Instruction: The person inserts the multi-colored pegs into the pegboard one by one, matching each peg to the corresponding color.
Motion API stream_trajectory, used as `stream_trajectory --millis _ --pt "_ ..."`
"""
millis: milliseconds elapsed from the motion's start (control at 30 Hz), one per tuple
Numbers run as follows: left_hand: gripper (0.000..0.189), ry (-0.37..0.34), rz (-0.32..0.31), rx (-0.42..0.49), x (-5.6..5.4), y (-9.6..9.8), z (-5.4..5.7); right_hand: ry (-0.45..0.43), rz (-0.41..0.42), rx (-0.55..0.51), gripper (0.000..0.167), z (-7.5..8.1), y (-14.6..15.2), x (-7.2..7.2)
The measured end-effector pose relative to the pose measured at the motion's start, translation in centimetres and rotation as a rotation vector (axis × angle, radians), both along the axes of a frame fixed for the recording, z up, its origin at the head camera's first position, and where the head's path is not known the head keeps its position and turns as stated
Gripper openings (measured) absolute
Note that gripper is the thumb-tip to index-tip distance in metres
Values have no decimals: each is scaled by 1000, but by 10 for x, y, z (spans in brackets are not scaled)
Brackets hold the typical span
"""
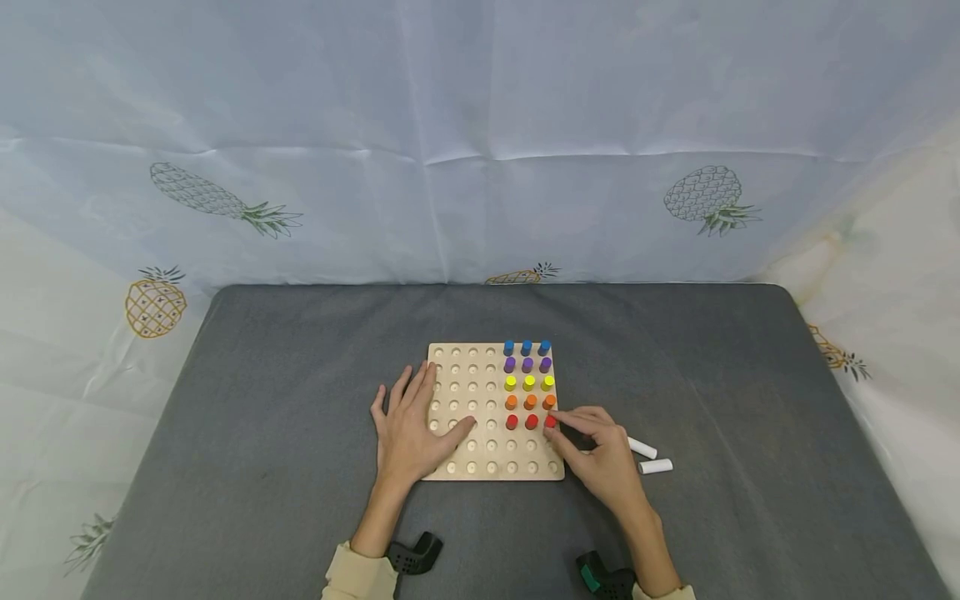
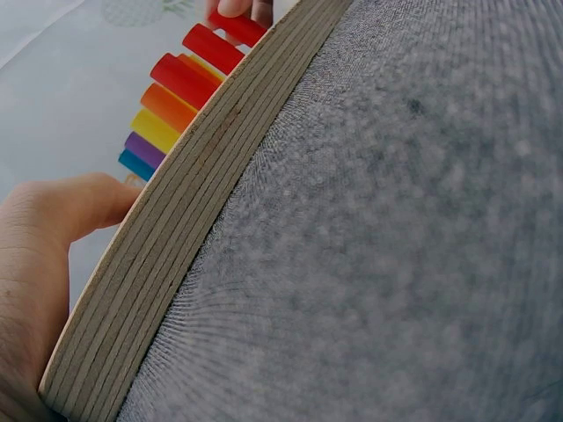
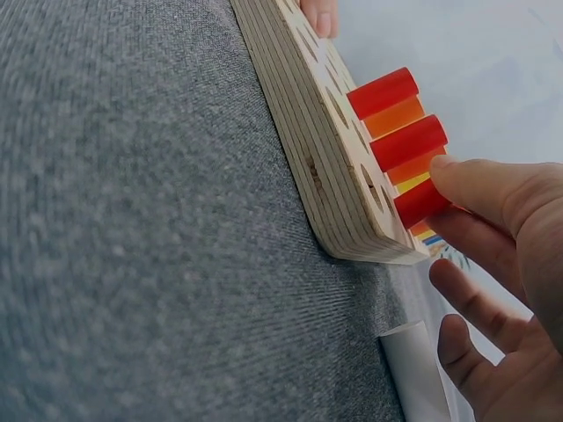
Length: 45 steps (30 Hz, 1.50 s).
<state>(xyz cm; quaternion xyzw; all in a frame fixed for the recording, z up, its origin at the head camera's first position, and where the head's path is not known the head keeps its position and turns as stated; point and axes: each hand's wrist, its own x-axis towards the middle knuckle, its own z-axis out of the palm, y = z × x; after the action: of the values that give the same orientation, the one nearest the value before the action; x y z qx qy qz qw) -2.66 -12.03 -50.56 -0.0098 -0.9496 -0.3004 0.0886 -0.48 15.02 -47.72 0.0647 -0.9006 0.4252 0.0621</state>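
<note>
Fingers of my left hand (image 1: pixel 408 429) lie straight and spread, flat on the left part of the square pale wooden pegboard (image 1: pixel 472 454), the palm down on its near left corner and nothing held; from the left wrist view I see my thumb (image 2: pixel 75 207) beside the layered plywood edge (image 2: pixel 189 220) of that board. It sits in the middle of the grey cloth-covered table (image 1: pixel 262 417), its many round holes bare on the left and along the near rows. On its right part stand short coloured cylinder pegs in rows of three: blue pegs (image 1: pixel 527 347) farthest from me, then purple pegs (image 1: pixel 527 364), yellow pegs (image 1: pixel 528 382), orange pegs (image 1: pixel 530 402) and red ones nearest. My right hand (image 1: pixel 603 458) rests at the board's right edge, and its thumb and forefinger pinch the rightmost red cylinder peg (image 1: pixel 551 422), which stands in its hole at the right end of the red row; the right wrist view shows my fingertips (image 3: pixel 466 180) closed on that peg (image 3: pixel 420 202), the other fingers loosely curled below. Just right of this hand two white cylinder pegs (image 1: pixel 649 458) lie on their sides on the grey cloth, near each other. Behind the table hangs a pale sheet printed with pineapples (image 1: pixel 705 200).
</note>
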Motion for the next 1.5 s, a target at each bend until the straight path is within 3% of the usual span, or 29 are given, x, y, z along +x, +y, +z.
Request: stream_trajectory --millis 533,1100,1500 --pt "101 -1 5 -6 0 0 -1 -4 -22 24 30 0 6 2" --pt "101 -14 8 -12 -1 1 0 4 -57 73 29 7 30 16" --pt "100 -15 6 -5 0 1 1 27 16 112 33 5 42 28"
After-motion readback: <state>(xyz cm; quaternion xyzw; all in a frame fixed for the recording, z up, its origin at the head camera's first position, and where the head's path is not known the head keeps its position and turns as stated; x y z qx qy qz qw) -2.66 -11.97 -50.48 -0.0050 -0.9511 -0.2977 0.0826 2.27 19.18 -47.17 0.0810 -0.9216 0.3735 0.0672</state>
